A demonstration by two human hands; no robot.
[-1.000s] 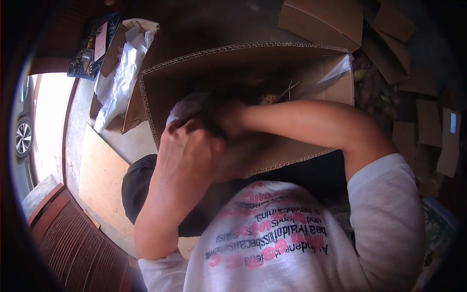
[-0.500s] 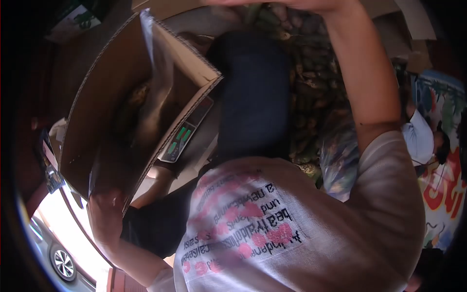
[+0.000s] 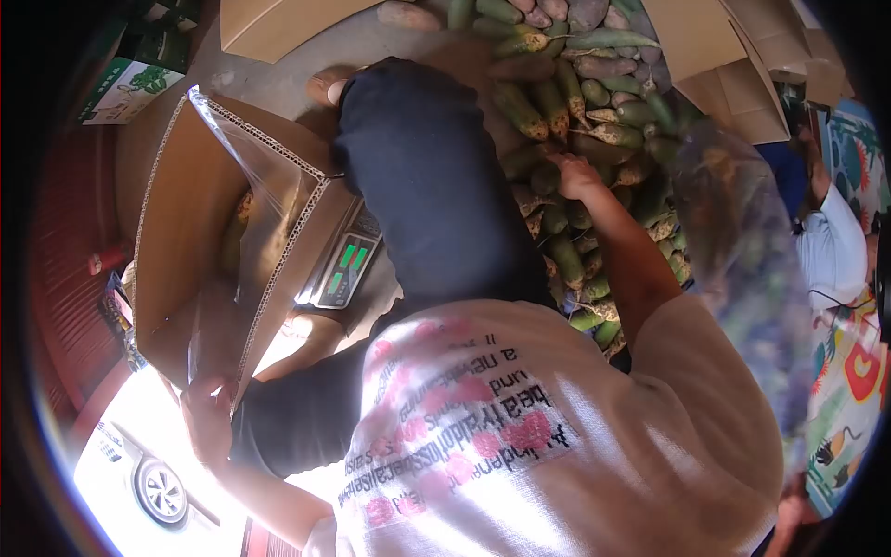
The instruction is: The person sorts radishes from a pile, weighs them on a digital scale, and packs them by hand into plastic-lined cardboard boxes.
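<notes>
My left hand (image 3: pixel 208 413) is closed on the near edge of a tall cardboard box (image 3: pixel 176 241), with the clear plastic liner (image 3: pixel 278 209) folded over its rim. Inside the box, partly in shadow, lies a green radish (image 3: pixel 243 212). My right hand (image 3: pixel 577 178) is down at the pile of green radishes (image 3: pixel 557 102), fingers apart and fingertips at a dark green radish (image 3: pixel 527 161); some of the fingers are hidden. The box leans beside a scale (image 3: pixel 343 265) with lit green displays, left of my knee.
Reddish root vegetables (image 3: pixel 603 67) lie among the radishes. Open cardboard boxes (image 3: pixel 719 56) stand at the upper right, another box (image 3: pixel 278 23) at the top. Blurred clear plastic (image 3: pixel 733 241) hangs right of my arm. A person's sleeve (image 3: pixel 831 246) is at the far right, a car wheel (image 3: pixel 165 492) lower left.
My right hand has dropped from high in front to the radish pile. My left hand stays on the box edge. The view has shifted, showing more of the pile.
</notes>
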